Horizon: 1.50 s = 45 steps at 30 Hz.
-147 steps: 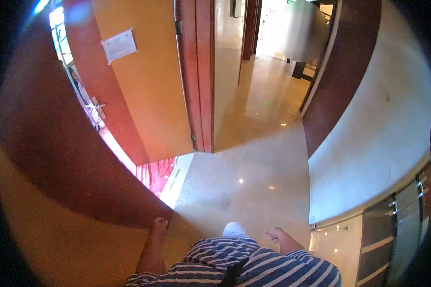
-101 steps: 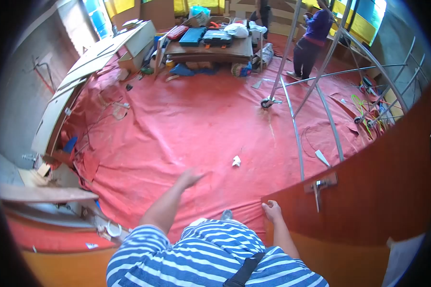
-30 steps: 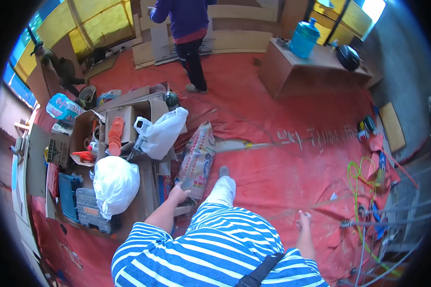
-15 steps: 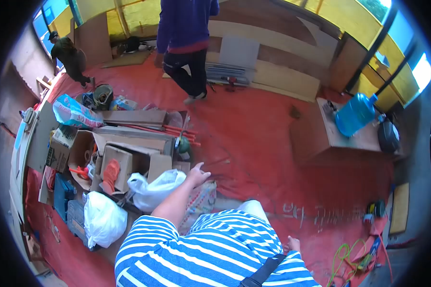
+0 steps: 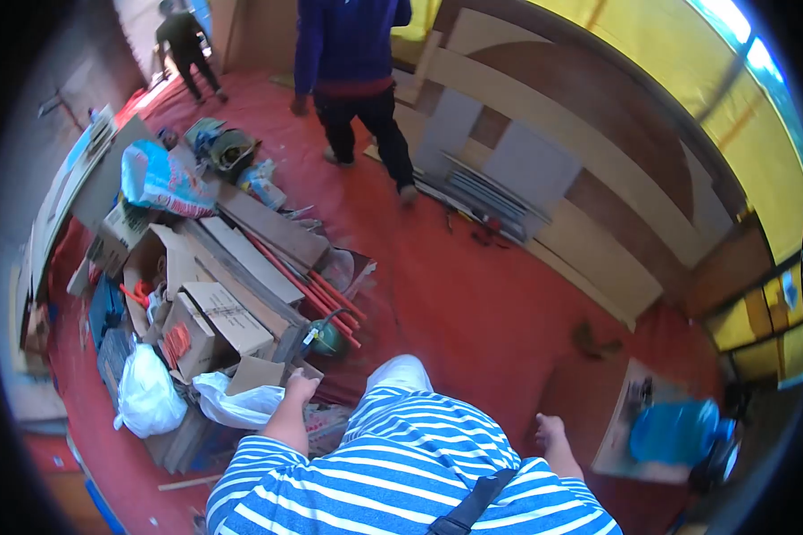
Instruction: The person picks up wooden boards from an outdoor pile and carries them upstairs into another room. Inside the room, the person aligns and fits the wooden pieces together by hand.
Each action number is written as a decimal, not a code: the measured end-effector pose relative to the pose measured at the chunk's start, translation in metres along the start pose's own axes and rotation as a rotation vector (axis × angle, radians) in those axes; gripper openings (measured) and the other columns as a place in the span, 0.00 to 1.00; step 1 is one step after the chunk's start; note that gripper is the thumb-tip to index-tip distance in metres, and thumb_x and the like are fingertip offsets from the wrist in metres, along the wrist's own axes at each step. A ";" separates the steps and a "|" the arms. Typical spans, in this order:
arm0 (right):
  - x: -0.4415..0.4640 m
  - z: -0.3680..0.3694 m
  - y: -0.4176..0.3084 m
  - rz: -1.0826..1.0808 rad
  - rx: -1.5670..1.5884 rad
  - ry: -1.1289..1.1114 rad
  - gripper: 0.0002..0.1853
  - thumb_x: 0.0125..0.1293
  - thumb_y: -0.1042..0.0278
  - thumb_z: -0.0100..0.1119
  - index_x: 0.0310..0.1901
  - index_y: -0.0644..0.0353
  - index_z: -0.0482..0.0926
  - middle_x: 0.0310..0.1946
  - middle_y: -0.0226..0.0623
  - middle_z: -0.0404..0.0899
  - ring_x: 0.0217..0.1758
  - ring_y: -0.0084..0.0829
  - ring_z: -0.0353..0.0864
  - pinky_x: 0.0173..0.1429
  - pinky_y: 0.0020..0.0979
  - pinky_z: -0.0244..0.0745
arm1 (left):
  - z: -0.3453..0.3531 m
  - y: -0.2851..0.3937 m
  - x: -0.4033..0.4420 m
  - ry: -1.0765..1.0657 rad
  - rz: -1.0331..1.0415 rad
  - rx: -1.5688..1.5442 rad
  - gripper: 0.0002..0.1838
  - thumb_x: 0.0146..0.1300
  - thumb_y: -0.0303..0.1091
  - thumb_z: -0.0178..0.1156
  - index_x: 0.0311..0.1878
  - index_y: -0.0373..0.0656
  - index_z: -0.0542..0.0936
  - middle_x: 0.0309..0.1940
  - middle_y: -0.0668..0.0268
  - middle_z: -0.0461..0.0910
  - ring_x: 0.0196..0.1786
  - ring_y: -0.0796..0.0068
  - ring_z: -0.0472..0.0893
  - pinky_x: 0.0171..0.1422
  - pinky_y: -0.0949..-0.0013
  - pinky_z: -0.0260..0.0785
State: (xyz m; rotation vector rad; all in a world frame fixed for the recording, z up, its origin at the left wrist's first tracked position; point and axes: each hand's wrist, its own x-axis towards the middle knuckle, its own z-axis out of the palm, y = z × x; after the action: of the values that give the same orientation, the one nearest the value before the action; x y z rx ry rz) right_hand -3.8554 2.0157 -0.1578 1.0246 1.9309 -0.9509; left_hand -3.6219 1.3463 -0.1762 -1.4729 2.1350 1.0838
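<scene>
Left grip, closure unclear, beside cardboard flap; right grip loosely open, empty.

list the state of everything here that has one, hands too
left hand: beside cardboard, contact unclear
right hand: loosely curled, empty
left white plastic bag: bulging
cardboard box: flaps open
blue water jug: on wooden box, fill unclear
red floor sheet: spread out
person in purple top: on their feet

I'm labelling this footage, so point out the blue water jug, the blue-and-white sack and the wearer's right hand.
Blue water jug (image 5: 672, 432), head view: middle of its body.
Blue-and-white sack (image 5: 161, 180), head view: its upper side.
Right hand (image 5: 551, 432), head view: middle of the hand.
</scene>
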 end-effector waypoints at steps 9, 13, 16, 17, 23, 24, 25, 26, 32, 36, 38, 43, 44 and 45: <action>0.081 0.070 -0.449 -0.425 0.103 -0.054 0.15 0.68 0.55 0.59 0.29 0.51 0.67 0.16 0.23 0.61 0.14 0.22 0.61 0.18 0.29 0.57 | 0.043 0.081 0.161 0.012 -0.336 -0.140 0.39 0.53 0.40 0.69 0.67 0.35 0.67 0.58 0.47 0.75 0.60 0.57 0.77 0.62 0.62 0.70; 0.120 0.134 -0.561 -0.404 -0.385 -0.185 0.13 0.68 0.57 0.58 0.31 0.54 0.73 0.18 0.26 0.67 0.16 0.24 0.66 0.19 0.32 0.59 | -0.039 0.278 0.238 0.120 -0.157 -0.366 0.39 0.54 0.41 0.68 0.68 0.36 0.67 0.58 0.47 0.76 0.59 0.57 0.78 0.63 0.63 0.70; 0.149 0.174 -0.632 -0.314 -0.450 -0.204 0.15 0.66 0.55 0.60 0.35 0.60 0.79 0.22 0.34 0.76 0.19 0.30 0.74 0.22 0.37 0.66 | -0.080 0.364 0.356 0.251 0.109 -0.323 0.38 0.57 0.41 0.66 0.69 0.36 0.65 0.42 0.54 0.84 0.45 0.63 0.83 0.55 0.64 0.73; 0.172 0.185 -0.655 -0.282 -0.417 -0.219 0.17 0.65 0.53 0.61 0.37 0.62 0.81 0.23 0.37 0.79 0.21 0.32 0.76 0.24 0.39 0.69 | -0.120 0.417 0.358 0.237 0.145 -0.436 0.38 0.58 0.39 0.66 0.69 0.35 0.64 0.37 0.57 0.84 0.41 0.67 0.83 0.52 0.65 0.74; 0.124 0.266 -0.837 -0.662 -0.767 -0.220 0.20 0.65 0.53 0.60 0.46 0.64 0.81 0.33 0.48 0.82 0.32 0.41 0.81 0.36 0.43 0.74 | -0.195 0.490 0.512 0.308 0.172 -0.698 0.37 0.57 0.37 0.67 0.68 0.37 0.66 0.40 0.59 0.84 0.42 0.70 0.82 0.52 0.65 0.74; 0.113 0.282 -0.877 -0.788 -0.844 -0.241 0.20 0.64 0.54 0.62 0.48 0.64 0.80 0.37 0.47 0.82 0.37 0.40 0.81 0.42 0.42 0.73 | -0.200 0.481 0.539 0.319 0.149 -0.756 0.37 0.57 0.37 0.67 0.68 0.36 0.66 0.41 0.58 0.84 0.43 0.69 0.82 0.52 0.65 0.74; 0.121 0.304 -0.924 -0.900 -1.001 -0.268 0.22 0.62 0.57 0.64 0.52 0.64 0.79 0.43 0.46 0.81 0.46 0.37 0.79 0.51 0.40 0.71 | -0.195 0.463 0.563 0.379 0.118 -0.709 0.37 0.58 0.37 0.67 0.68 0.35 0.66 0.44 0.56 0.83 0.44 0.67 0.82 0.54 0.64 0.74; 0.126 0.326 -0.959 -0.846 -0.981 -0.313 0.22 0.61 0.60 0.65 0.54 0.64 0.79 0.46 0.46 0.81 0.51 0.37 0.78 0.56 0.40 0.71 | -0.196 0.447 0.573 0.355 -0.014 -0.673 0.37 0.57 0.37 0.67 0.68 0.35 0.66 0.45 0.55 0.82 0.44 0.65 0.82 0.54 0.64 0.74; 0.150 0.524 -1.208 -0.607 -1.017 -0.245 0.25 0.63 0.44 0.58 0.52 0.56 0.80 0.37 0.42 0.81 0.39 0.40 0.80 0.42 0.45 0.75 | -0.227 0.381 0.557 0.236 -0.455 -0.524 0.31 0.59 0.32 0.64 0.66 0.39 0.67 0.38 0.59 0.81 0.34 0.69 0.80 0.35 0.66 0.74; 0.118 0.617 -1.311 -0.612 -0.889 -0.291 0.22 0.62 0.47 0.60 0.50 0.56 0.80 0.35 0.40 0.80 0.38 0.36 0.80 0.39 0.43 0.77 | -0.272 0.350 0.609 0.164 -0.672 -0.682 0.30 0.61 0.29 0.60 0.65 0.40 0.62 0.35 0.59 0.79 0.31 0.69 0.79 0.28 0.65 0.72; 0.103 0.658 -1.338 -0.503 -0.845 -0.248 0.22 0.62 0.49 0.61 0.49 0.56 0.80 0.34 0.39 0.80 0.39 0.36 0.80 0.38 0.43 0.77 | -0.318 0.361 0.652 0.144 -0.747 -0.803 0.29 0.62 0.29 0.60 0.65 0.41 0.61 0.34 0.59 0.78 0.31 0.67 0.79 0.27 0.63 0.71; 0.153 0.730 -1.321 -0.707 -1.355 -0.217 0.22 0.62 0.52 0.59 0.51 0.59 0.80 0.39 0.46 0.82 0.43 0.37 0.83 0.39 0.43 0.80 | -0.426 0.332 0.842 0.154 -0.595 -0.879 0.24 0.63 0.30 0.58 0.61 0.42 0.62 0.33 0.60 0.76 0.30 0.65 0.78 0.26 0.62 0.70; 0.108 0.758 -1.314 -0.404 -1.180 -0.107 0.21 0.62 0.54 0.58 0.51 0.59 0.80 0.42 0.48 0.83 0.43 0.38 0.84 0.39 0.43 0.80 | -0.468 0.336 0.881 0.156 -0.511 -0.840 0.24 0.63 0.30 0.57 0.61 0.42 0.63 0.33 0.60 0.77 0.30 0.66 0.78 0.26 0.64 0.70; 0.085 0.777 -1.302 -0.346 -1.235 -0.159 0.20 0.63 0.55 0.56 0.50 0.59 0.80 0.42 0.48 0.82 0.42 0.38 0.85 0.38 0.44 0.81 | -0.522 0.346 0.918 0.153 -0.431 -0.800 0.24 0.64 0.30 0.57 0.62 0.42 0.64 0.33 0.60 0.77 0.29 0.66 0.78 0.26 0.65 0.71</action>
State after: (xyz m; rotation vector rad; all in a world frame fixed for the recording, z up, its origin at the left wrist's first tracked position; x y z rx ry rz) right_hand -4.8273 0.8516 -0.2398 -0.1025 2.0389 0.1151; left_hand -4.2345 0.4250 -0.2823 -2.2722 1.3729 1.7833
